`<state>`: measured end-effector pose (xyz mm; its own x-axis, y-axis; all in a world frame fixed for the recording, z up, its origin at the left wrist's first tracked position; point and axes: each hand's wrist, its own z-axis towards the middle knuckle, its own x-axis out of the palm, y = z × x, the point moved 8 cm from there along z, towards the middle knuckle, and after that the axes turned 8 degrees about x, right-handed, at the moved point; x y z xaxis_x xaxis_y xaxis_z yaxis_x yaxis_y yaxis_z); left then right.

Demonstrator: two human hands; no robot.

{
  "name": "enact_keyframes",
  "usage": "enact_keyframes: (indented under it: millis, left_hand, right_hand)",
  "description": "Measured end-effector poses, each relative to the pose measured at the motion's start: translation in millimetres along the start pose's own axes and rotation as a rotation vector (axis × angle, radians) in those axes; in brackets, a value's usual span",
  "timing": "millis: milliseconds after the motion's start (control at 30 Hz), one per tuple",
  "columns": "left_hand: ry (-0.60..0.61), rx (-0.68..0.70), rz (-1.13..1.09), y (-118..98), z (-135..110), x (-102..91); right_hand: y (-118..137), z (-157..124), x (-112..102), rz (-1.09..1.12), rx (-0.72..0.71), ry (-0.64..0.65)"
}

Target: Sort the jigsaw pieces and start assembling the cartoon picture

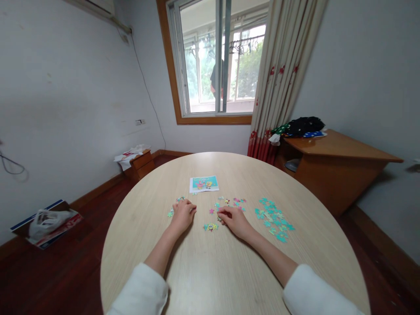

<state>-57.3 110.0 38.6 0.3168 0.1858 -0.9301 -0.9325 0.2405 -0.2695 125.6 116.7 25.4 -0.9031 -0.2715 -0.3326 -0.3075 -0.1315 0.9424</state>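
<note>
My left hand (183, 215) rests on the round table with its fingers curled together; whatever they may hold is hidden. Loose jigsaw pieces (170, 212) lie beside and behind it. My right hand (233, 219) is closed in a pinch, its fingertips on a small puzzle piece (219, 218) low over the tabletop. Between the hands, slightly nearer me, is a small joined yellow patch of puzzle (210, 227). Pink and blue pieces (239, 200) are scattered just past my right hand. Farther back lies a printed picture sheet (204, 184) with cartoon figures on turquoise.
A large pile of turquoise pieces (274, 218) spreads on the right of the wooden table (210, 280). A brown desk (341, 153) with clothes (305, 127) stands at the right wall. A person (217, 79) is visible beyond the window.
</note>
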Motion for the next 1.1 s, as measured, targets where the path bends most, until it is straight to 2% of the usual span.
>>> enact_keyframes:
  millis: [400, 900, 1100]
  left_hand:
    - [0.048, 0.062, -0.077, -4, -5, -1.3]
    - [0.067, 0.049, -0.111, -4, -8, -3.4]
    - [0.041, 0.024, -0.118, -1, -9, -3.8]
  right_hand:
    - [-16, 4, -2, 0.04, 0.079, -0.028]
    - [-16, 4, 0, 0.163, 0.086, 0.0]
    - [-10, 2, -1, 0.129, 0.066, 0.013]
